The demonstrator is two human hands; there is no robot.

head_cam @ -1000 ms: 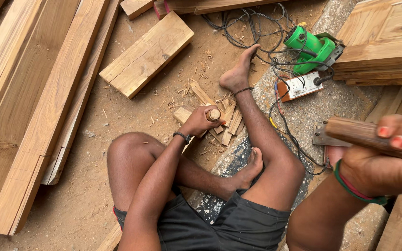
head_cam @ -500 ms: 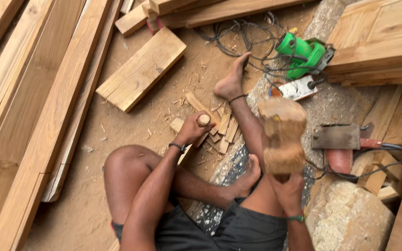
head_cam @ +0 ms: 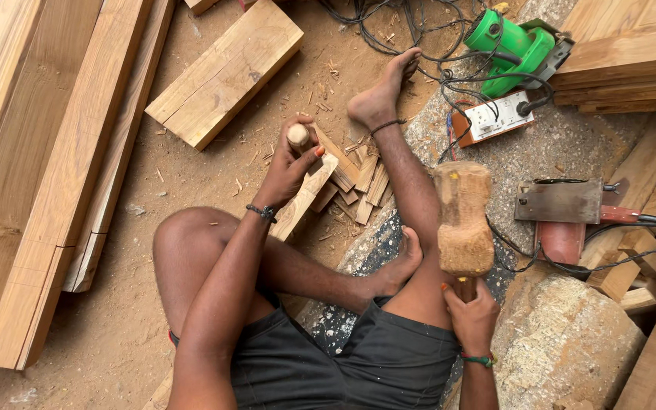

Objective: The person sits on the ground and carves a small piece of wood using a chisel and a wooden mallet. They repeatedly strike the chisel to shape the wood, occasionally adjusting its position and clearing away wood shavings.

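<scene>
I sit on sandy ground with my legs bent. My left hand (head_cam: 286, 167) grips a chisel by its round wooden handle (head_cam: 298, 135), held upright on a narrow wooden strip (head_cam: 307, 193) that runs along my left knee. My right hand (head_cam: 471, 311) clasps the handle of a worn wooden mallet (head_cam: 463, 220), its head upright above my right shin, off to the right of the chisel and apart from it. The chisel's blade is hidden behind my fingers.
Small offcuts (head_cam: 362, 182) lie by my right leg. A thick wooden block (head_cam: 225, 72) and long planks (head_cam: 47, 175) are on the left. A green power tool (head_cam: 514, 45), socket board (head_cam: 491, 118), tangled cables, a red-and-metal tool (head_cam: 559, 212) and a rock (head_cam: 563, 342) crowd the right.
My right hand swung the mallet in from the far right edge to upright over my right leg. The left hand kept its hold on the chisel.
</scene>
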